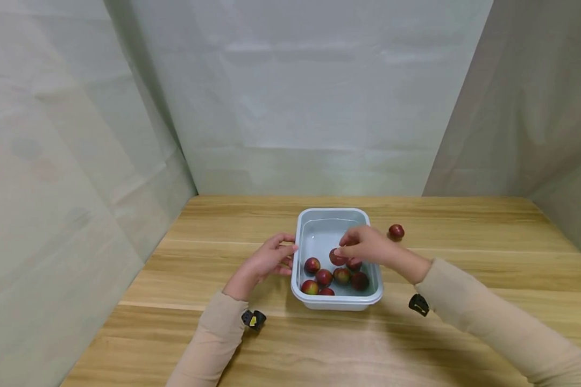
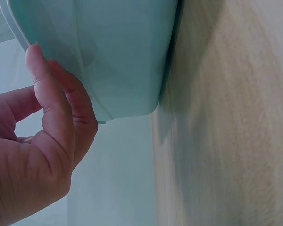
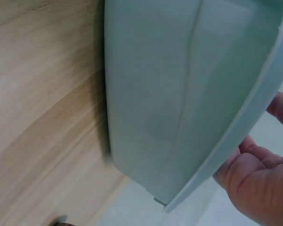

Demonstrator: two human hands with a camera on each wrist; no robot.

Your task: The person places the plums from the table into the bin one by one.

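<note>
A light blue basin [image 1: 333,210] holding water stands in the middle of the wooden table [image 1: 465,242]. Several red fruits [image 1: 324,277] lie in its near end. My right hand [image 1: 363,244] reaches over the basin and pinches one red fruit [image 1: 337,258] just above the others. My left hand [image 1: 271,258] rests against the basin's left side, fingertips touching the outer wall under the rim. The left wrist view shows those fingers [image 2: 42,94] lying on the basin wall [image 2: 118,52]. In the right wrist view only the basin's outside [image 3: 170,94] and part of my right hand [image 3: 259,174] show.
One more red fruit [image 1: 396,231] lies on the table just right of the basin's far corner. Pale curtain walls close in the table at the back and both sides. Small black wrist cameras [image 1: 253,319] hang below both sleeves.
</note>
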